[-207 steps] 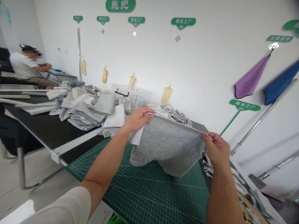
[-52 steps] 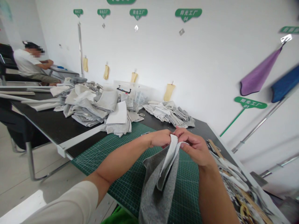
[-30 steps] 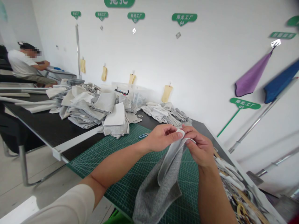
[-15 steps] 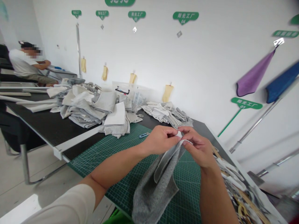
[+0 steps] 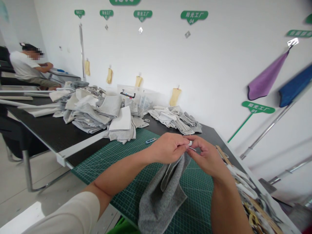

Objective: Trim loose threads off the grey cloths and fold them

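Observation:
A grey cloth [image 5: 163,195] hangs in folds from my two hands over the green cutting mat [image 5: 109,165]. My left hand [image 5: 170,148] pinches its gathered top end, fingers closed. My right hand [image 5: 204,154] is closed on the same end, fingertips meeting those of the left. A small white bit of fabric [image 5: 190,143] shows between the fingertips; its exact form is hard to make out. Behind my left hand, a small blue snipping tool [image 5: 151,140] lies on the mat.
Stacks of grey and white cloths [image 5: 97,110] cover the table's left rear, with another pile [image 5: 173,118] behind my hands. Scissors and strips [image 5: 253,208] lie at the right. A person [image 5: 26,68] sits at the far left.
My hands have drawn closer together at the cloth's top end. Less of the white piece and of the cloth's upper edge shows between them.

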Available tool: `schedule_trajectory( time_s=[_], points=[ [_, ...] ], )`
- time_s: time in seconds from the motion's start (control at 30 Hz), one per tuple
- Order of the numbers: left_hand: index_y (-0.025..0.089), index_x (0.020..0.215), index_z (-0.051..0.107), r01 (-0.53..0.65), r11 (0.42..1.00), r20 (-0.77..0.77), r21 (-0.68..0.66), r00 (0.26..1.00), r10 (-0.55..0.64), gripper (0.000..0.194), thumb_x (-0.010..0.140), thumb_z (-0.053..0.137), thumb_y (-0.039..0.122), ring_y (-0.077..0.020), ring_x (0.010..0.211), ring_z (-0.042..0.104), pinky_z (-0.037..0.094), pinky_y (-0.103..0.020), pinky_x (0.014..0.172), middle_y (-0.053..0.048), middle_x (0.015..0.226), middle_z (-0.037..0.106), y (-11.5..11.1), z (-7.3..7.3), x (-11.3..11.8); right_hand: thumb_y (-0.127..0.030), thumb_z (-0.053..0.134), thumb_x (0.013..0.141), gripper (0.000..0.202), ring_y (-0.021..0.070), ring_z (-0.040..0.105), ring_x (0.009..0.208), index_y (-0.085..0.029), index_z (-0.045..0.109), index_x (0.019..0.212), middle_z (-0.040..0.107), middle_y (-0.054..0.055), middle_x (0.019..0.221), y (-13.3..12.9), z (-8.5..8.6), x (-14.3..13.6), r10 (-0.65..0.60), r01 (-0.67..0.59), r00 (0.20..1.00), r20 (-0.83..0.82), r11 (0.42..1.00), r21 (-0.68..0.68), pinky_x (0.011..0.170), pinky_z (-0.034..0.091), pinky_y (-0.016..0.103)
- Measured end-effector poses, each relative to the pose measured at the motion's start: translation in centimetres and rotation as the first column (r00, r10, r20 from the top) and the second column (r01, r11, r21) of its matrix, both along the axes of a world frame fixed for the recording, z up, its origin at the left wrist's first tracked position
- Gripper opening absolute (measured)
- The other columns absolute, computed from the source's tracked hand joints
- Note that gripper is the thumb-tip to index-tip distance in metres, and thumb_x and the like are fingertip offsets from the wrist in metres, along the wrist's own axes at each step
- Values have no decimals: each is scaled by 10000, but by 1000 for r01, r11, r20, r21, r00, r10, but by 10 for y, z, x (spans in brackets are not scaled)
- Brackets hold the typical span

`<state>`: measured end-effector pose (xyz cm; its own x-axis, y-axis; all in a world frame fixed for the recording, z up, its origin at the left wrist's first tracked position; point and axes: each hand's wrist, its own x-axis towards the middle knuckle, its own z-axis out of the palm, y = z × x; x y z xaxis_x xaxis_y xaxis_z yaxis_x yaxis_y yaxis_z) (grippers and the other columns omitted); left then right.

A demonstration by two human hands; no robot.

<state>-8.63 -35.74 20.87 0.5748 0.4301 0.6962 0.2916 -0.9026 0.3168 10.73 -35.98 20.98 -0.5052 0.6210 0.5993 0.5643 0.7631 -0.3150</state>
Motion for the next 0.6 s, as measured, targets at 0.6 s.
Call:
schedule_trajectory(
  time_s=[0.6],
  points=[
    [129, 690, 582, 146, 967, -13, -209, 988, -152, 237, 860, 446, 222, -84, 623, 454, 322, -192, 598, 11, 665, 534, 11, -2, -5, -269, 614, 776, 164, 183, 609, 852, -227, 488, 873, 652, 42, 948, -2, -1, -5, -131, 132, 990, 45, 991, -3, 726, 469, 297]
  ],
)
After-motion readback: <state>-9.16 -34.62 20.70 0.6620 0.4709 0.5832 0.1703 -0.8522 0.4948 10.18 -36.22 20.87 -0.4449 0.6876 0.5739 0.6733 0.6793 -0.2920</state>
